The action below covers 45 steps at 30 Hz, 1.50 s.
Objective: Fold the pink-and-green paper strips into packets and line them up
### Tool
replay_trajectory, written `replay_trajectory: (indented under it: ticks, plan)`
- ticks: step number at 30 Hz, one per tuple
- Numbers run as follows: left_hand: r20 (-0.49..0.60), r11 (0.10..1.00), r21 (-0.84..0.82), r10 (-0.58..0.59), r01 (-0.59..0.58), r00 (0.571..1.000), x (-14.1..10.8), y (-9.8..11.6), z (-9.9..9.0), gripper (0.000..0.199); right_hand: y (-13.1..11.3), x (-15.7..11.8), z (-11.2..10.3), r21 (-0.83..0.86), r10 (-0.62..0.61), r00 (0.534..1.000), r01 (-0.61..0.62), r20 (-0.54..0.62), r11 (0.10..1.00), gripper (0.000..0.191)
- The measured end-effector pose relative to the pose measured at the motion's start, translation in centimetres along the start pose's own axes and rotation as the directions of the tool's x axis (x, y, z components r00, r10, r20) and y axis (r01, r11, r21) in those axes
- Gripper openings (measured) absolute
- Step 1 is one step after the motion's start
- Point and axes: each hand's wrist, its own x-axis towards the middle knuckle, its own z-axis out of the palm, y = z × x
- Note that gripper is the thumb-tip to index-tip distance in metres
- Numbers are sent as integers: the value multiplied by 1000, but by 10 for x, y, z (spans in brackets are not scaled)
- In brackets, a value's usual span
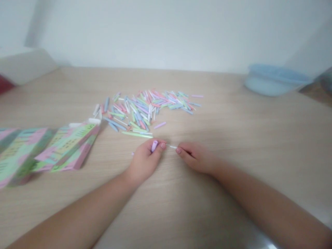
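While the two hands nearly meet at the centre of the frame, the left hand (145,157) closes on a smooth, round lilac tube (154,146), its thumb and fingertips meeting the left end of a slim white rod (173,147), whose right end the right hand (195,157) pinches. Slender pastel sticks (141,110), plastic-looking, lie in a loose heap above centre, in blue, pink, green, lilac and white. At left, printed packets (71,143) in pink, green and yellow overlap; their contents cannot be told. The pale blue basin (275,84) at upper right has a flared rim, its interior hidden by the low angle. The wood-grained tabletop (233,121) meets a pale wall (160,34) along a nearly straight back edge and extends between the right hand and the basin
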Motion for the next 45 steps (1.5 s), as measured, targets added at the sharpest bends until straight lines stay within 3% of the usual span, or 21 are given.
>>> replay_trajectory:
  ticks: [17, 27, 31, 34, 40, 43, 45]
  plan:
    - [40, 998, 52, 42, -44, 998, -1, 2, 1, 33, 1, 0, -1, -69, 7, 1000, -6, 14, 998, 45]
    - [172, 969, 113, 199, -220, 965, -5, 0, 4, 22, -3, -1, 4, -262, -54, 994, 79, 99, 962, 37]
    - [233, 972, 61, 208, -228, 950, -5, -1, 4, 22, -6, -1, 5, -319, -70, 990, 105, 120, 942, 32]
    - [208, 980, 60, 175, -191, 962, -5, 1, 4, 25, -6, -2, 4, -308, -93, 989, 123, 112, 943, 27]
    - [49, 975, 191, 105, -113, 993, -5, -1, 6, 28, 5, 2, -3, -352, -156, 985, 120, -74, 928, 25]
    - [25, 928, 336, 164, -163, 986, -5, 1, 7, 32, 12, 6, -1, -405, -213, 975, 168, -69, 899, 23]
    - [89, 875, 430, 201, -220, 975, -6, 4, 8, 33, 15, 7, 2, -419, -224, 974, 192, -29, 888, 22]
